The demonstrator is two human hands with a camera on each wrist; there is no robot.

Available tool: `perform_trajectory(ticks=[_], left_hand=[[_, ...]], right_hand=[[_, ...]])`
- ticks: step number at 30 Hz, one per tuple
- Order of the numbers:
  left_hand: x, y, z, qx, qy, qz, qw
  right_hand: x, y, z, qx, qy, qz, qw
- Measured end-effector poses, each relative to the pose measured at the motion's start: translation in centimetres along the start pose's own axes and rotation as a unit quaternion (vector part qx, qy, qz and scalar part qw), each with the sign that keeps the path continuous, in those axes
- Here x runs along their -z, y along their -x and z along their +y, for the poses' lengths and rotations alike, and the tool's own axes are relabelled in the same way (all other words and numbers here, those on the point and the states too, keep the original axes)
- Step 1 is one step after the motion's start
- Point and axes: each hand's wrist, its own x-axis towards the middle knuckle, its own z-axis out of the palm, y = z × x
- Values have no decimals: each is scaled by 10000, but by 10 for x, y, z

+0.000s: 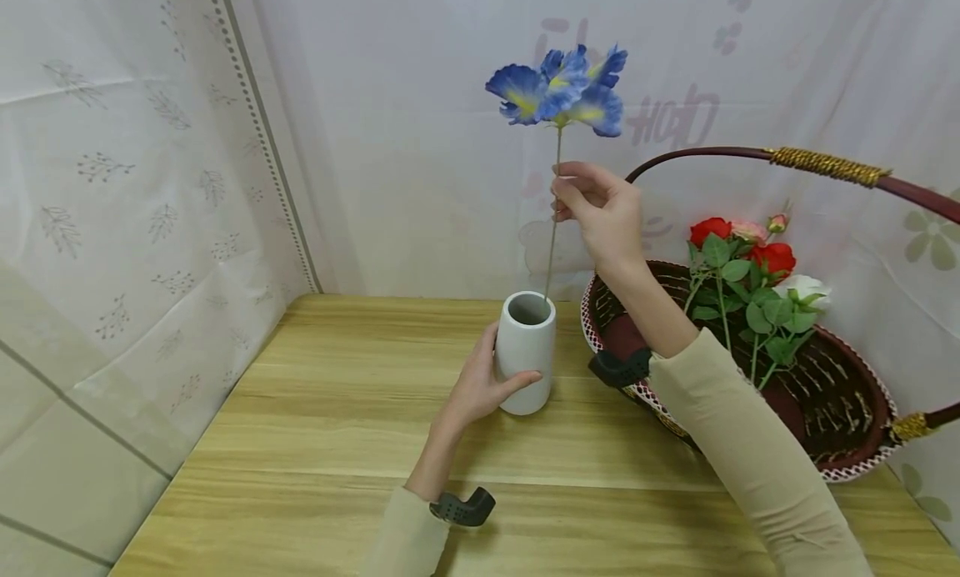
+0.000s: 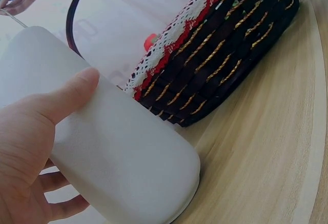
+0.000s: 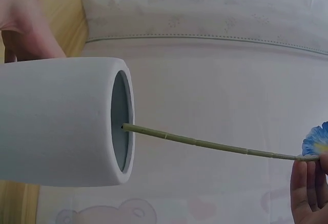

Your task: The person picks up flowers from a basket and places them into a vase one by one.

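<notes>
A white vase (image 1: pixel 525 360) stands upright on the wooden table, and my left hand (image 1: pixel 487 381) grips its side, thumb across the front. My right hand (image 1: pixel 600 210) pinches the thin green stem of a blue artificial flower (image 1: pixel 558 89) with yellow centres, just below the bloom. In the right wrist view the bottom tip of the stem (image 3: pixel 205 144) is at the mouth of the vase (image 3: pixel 61 121); how far it reaches inside is hard to tell. The left wrist view shows the left thumb (image 2: pixel 77 93) pressed on the vase wall (image 2: pixel 128 152).
To the right sits a dark woven basket (image 1: pixel 847 402) with lace trim and a tall arched handle (image 1: pixel 825 166). Red, pink and white roses (image 1: pixel 772 260) with green leaves lie in it. Patterned curtains (image 1: pixel 405 143) hang behind and at the left of the wooden table (image 1: pixel 315 444).
</notes>
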Motion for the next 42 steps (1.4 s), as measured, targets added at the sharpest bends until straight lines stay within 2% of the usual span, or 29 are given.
perform_trajectory(ticks=[5, 15, 21, 32, 42], left_hand=[[1, 0, 0, 39, 29, -10, 10000], [1, 1, 1, 82, 53, -64, 9999], [2, 1, 1, 100, 23, -71, 9999], [1, 0, 1, 36, 72, -45, 10000], [1, 0, 0, 11, 57, -55, 10000]], right_hand=[[-4, 1, 3, 118, 233, -92, 9996], [-7, 8, 8, -155, 459, -202, 9986], [-7, 12, 15, -110, 620, -400, 9972], [-7, 21, 22, -329, 1019, -768, 9913], [-7, 28, 27, -288, 1192, -987, 9875]])
